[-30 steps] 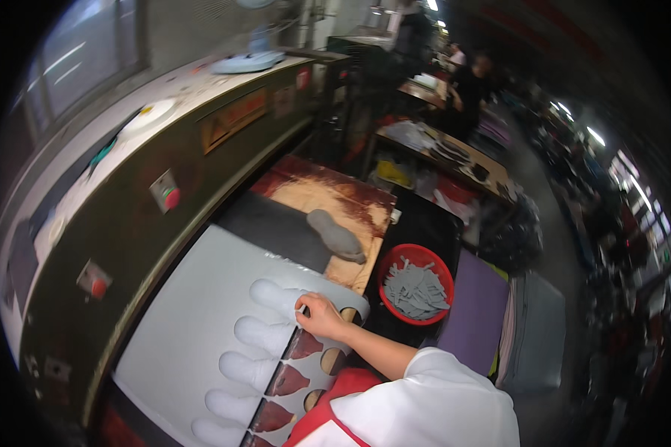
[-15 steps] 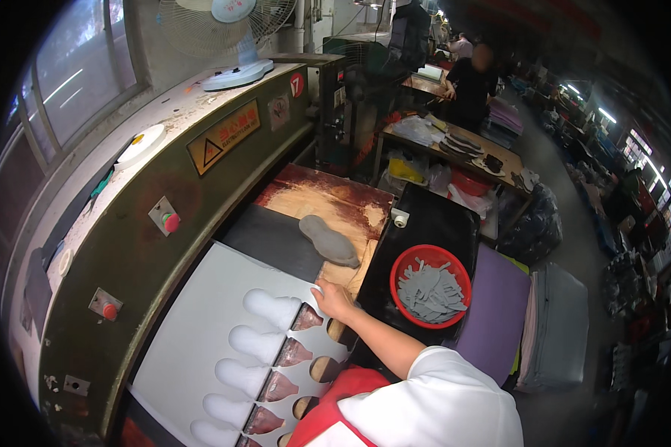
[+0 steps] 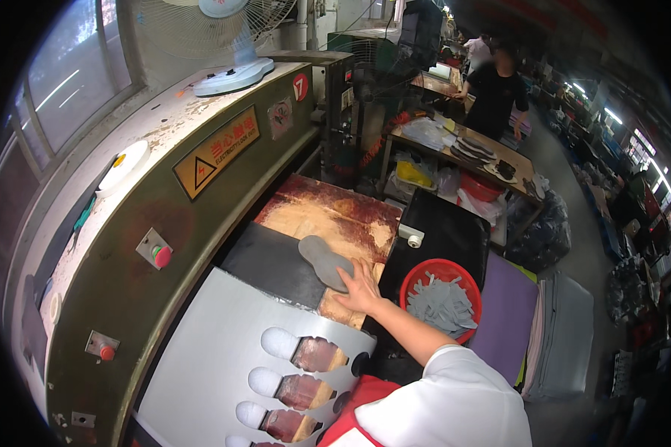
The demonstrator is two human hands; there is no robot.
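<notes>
My right hand (image 3: 359, 287) reaches across from the right with its fingers spread. Its fingertips touch or nearly touch the near end of a grey sole-shaped piece (image 3: 322, 261), which may be a small stack. The piece lies partly on a black sheet (image 3: 265, 257) and partly on a worn board (image 3: 350, 216). Nearer to me is a large light-grey sheet (image 3: 209, 335) with a row of sole-shaped holes. Reddish-brown board and white material show through the holes. My left hand is out of view.
A long green machine beam (image 3: 209, 201) with red buttons runs along the left. To the right, a red bowl (image 3: 479, 287) of grey offcuts stands on a black surface (image 3: 440, 216). Purple sheets (image 3: 503, 313) are beside it. Farther back a person (image 3: 496, 93) stands near a side table (image 3: 514, 160).
My right hand has left the light-grey sheet's edge and moved away from me to the sole-shaped piece. The sheet has shifted right, and its holes now show more board. The view has shifted slightly.
</notes>
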